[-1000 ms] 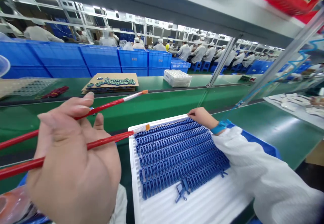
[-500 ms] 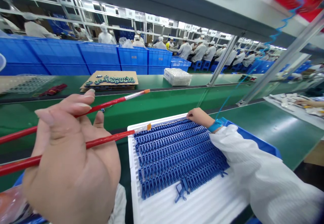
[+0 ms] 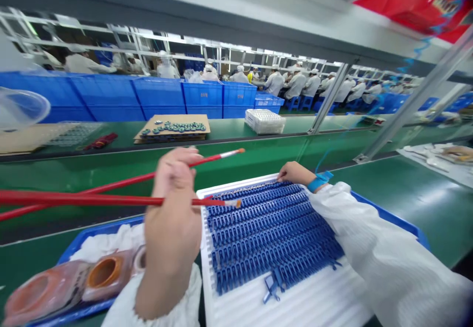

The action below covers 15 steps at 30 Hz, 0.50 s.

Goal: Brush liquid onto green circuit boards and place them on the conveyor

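Note:
My left hand (image 3: 175,204) is closed around two paintbrushes with red handles, their bristle ends pointing right. The upper paintbrush (image 3: 212,159) reaches over the green divider; the lower paintbrush (image 3: 207,202) extends across the near-left corner of the rows below. Several rows of small blue plastic clip-like parts (image 3: 273,228) fill much of a white foam tray (image 3: 314,300). One blue part (image 3: 271,287) lies loose below the rows. At the tray's far rim my right hand (image 3: 293,172), with a blue wrist strap, has its fingers pinched together at the top row; what they grip is hidden.
At left, a blue bin (image 3: 72,253) holds wrapped rolls of tape (image 3: 105,271) and white cloth. Beyond the divider stand cardboard with small green rings (image 3: 173,129) and stacked clear trays (image 3: 265,121). A metal post (image 3: 328,98) and an overhead shelf frame the bench. Co-workers sit farther back.
My left hand has moved right and away from me with both paintbrushes, uncovering the bin of tape. The view has shifted slightly. My right hand stays at the tray's far rim.

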Each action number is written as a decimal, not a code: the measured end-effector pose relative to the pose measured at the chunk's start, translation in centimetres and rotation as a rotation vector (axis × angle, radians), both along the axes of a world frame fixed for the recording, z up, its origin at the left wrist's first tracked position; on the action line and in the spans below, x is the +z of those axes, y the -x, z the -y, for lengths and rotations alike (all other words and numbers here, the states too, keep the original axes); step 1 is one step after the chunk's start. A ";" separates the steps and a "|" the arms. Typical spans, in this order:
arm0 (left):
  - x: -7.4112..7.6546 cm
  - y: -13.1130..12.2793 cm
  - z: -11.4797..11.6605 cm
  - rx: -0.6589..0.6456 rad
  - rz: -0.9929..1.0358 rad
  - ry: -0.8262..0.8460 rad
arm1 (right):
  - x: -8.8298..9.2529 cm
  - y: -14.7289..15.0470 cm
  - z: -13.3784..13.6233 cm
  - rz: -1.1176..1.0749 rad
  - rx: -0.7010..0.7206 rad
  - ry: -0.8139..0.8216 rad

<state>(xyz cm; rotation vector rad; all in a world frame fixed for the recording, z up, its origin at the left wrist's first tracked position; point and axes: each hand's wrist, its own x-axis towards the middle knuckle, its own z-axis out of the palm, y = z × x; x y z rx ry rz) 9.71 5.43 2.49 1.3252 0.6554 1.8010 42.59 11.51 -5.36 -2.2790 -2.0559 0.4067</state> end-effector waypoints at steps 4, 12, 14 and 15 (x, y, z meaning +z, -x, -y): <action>-0.2 0.4 0.0 -0.204 -0.243 -0.040 | 4.5 0.7 1.3 -0.165 0.013 -0.224; 3.8 -1.7 1.8 -0.856 -1.094 -0.202 | 16.0 10.9 6.6 -0.915 0.877 0.154; 4.5 -2.3 1.5 -0.934 -1.201 -0.238 | 16.5 12.7 7.2 -0.962 0.968 0.319; 4.9 -2.5 1.3 -0.960 -1.246 -0.244 | 16.5 13.2 7.5 -0.962 0.994 0.334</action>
